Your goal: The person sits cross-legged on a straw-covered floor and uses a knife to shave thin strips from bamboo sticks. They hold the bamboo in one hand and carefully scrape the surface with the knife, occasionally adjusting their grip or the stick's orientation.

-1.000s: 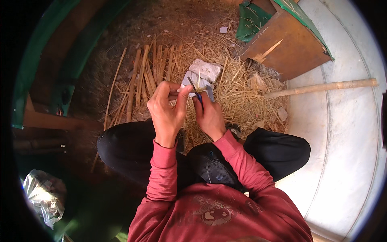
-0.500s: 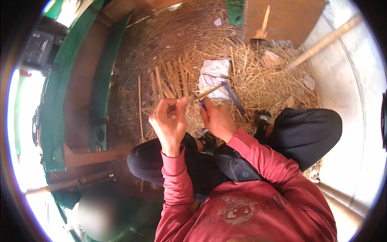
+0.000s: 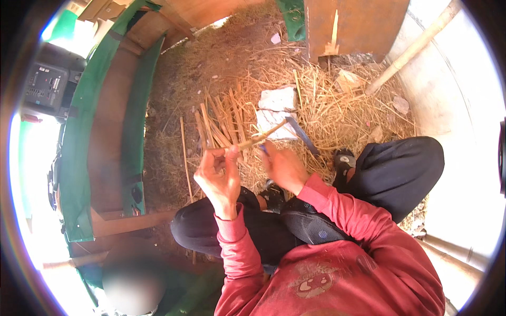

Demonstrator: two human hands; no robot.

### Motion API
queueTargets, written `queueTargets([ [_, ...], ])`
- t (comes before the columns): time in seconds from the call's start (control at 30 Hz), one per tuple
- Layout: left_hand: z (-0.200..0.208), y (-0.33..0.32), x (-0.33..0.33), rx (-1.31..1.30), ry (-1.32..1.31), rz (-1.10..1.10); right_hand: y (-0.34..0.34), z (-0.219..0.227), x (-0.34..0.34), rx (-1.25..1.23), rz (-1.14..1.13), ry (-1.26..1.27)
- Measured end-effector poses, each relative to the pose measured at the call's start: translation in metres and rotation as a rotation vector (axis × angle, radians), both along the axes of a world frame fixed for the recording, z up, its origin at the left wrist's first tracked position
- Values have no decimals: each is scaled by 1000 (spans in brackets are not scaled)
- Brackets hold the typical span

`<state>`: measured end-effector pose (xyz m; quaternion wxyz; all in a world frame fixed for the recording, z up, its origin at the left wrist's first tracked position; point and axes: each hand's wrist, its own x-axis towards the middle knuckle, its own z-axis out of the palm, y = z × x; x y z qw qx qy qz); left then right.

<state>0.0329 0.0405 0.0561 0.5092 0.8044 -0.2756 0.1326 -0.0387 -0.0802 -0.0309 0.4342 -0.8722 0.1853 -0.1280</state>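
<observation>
My left hand pinches the near end of a thin wooden stick between thumb and fingers. The stick slants up and away to the right. Close against its near side, my right hand is closed on a small blue-handled knife; fingers and blur hide most of it, and its blade is not clear. Past the stick's far end lies a long, dark, flat strip like a blade, on the straw. Behind the hands, several split sticks lie side by side.
A crumpled white sack lies on the straw ahead. A bamboo pole leans on the pale wall at right. Green-edged wooden boards line the left, with a grey device beyond. My bent knees flank the workspace.
My right hand with the knife has shifted slightly down along the stick, its fingers now smeared by motion. The left hand keeps its pinch. The whole view has tilted a little.
</observation>
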Motion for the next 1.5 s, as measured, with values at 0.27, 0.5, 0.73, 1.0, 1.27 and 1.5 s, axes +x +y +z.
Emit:
queueTargets([
  [0.27, -2, 6, 3, 38, 24, 78, 7, -4, 2, 28, 13, -116],
  [0.5, -4, 4, -9, 60, 11, 54, -1, -11, 4, -116, -34, -31],
  [0.73, -3, 7, -9, 140, -107, 101, 5, -4, -2, -87, 6, -93],
  [1.0, -3, 7, -14, 160, -109, 132, 4, -9, 1, -90, -3, 3],
  [1.27, 2, -4, -22, 123, -10, 108, -15, -29, 1, -120, -39, -7],
  [1.5, -4, -5, -18, 134, -164, -36, -34, -73, 10, -166, -92, 31],
])
